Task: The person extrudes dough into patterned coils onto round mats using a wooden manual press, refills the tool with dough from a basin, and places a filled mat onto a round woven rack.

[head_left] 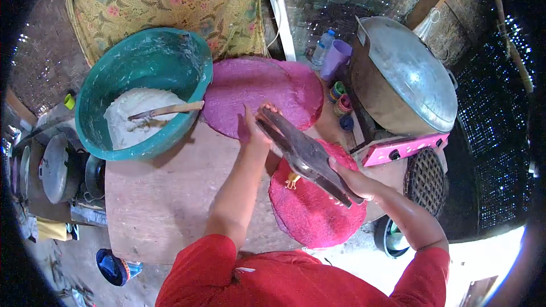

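Note:
A dark two-handled press (pixel 301 150) is held aslant above a round red mat (pixel 315 216). My left hand (pixel 259 127) grips its upper left end, fingers wrapped round the handles. My right hand (pixel 354 183) closes on the lower right end. Under the middle of the press hang some thin pale yellow strands (pixel 292 181), close over the mat. What is inside the press is hidden. Behind my left hand lies a round pink-purple mat (pixel 256 88) on the wooden table (pixel 165 204).
A green basin (pixel 94 131) at left holds white dough (pixel 128 131) and a wooden stick (pixel 170 110). At right a large lidded pot (pixel 392 79) sits on a pink stove (pixel 406 149). A purple cup (pixel 336 59), a water bottle (pixel 323 46) and several small jars stand beside it.

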The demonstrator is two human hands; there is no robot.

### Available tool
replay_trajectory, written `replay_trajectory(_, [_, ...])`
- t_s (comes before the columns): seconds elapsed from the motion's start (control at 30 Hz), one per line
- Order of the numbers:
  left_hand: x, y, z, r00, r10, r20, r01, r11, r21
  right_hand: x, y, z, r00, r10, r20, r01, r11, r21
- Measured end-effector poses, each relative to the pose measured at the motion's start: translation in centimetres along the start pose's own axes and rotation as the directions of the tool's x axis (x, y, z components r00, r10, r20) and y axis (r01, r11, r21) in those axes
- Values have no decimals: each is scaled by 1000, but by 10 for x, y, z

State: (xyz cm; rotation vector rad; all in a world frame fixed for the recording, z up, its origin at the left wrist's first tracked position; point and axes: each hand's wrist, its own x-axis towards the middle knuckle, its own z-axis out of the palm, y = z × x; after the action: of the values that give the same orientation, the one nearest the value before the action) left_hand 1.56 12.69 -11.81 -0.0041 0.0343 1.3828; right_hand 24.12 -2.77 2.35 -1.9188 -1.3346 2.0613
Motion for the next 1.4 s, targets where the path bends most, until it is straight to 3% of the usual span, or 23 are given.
replay_trajectory(0.1, [-3, 19, 26, 1000, 18, 8, -19, 999, 32, 6, -2, 8, 998, -60, -36, 60, 998, -2])
replay_trajectory(0.3, [-35, 16, 57, 998, 58, -18, -57, 996, 75, -36, -13, 24, 999, -17, -44, 15, 999, -47])
replay_trajectory(0.4, [-33, -1, 53, 997, 68, 39, -67, 998, -4, -48, -15, 15, 1000, -15, -21, 15, 1000, -23])
replay_trajectory(0.43, [-28, -1, 52, 1000, 17, -25, -17, 1000, 20, -47, -15, 11, 998, -3, -65, 0, 999, -51])
replay_trajectory(0.6, [-13, 13, 61, 999, 29, -15, -28, 997, 67, -31, -10, 13, 982, -43, -184, 31, 997, -70])
replay_trajectory(0.67, [-14, 26, 64, 993, 36, 112, -45, 996, 80, -32, -15, 25, 982, -101, -157, 90, 993, -76])
replay_trajectory(0.83, [-44, 19, 69, 996, 43, -79, -36, 995, 95, -42, -6, 27, 990, -73, -123, 65, 996, -65])
replay_trajectory(0.97, [-25, -2, 43, 996, 6, -88, -6, 1000, -5, -52, -8, 17, 982, -75, -173, 59, 994, -96])
replay_trajectory(1.13, [-19, 3, 60, 996, 19, -89, -15, 999, 50, -33, -8, 20, 962, -123, -245, 98, 989, -111])
replay_trajectory(1.27, [-29, 26, 78, 986, 35, -162, -6, 985, 173, -25, -6, 32, 973, -167, -161, 160, 985, -57])
replay_trajectory(1.4, [-46, 17, 65, 979, 43, -201, -4, 982, 189, -26, 12, 31, 990, -107, -90, 114, 991, 73])
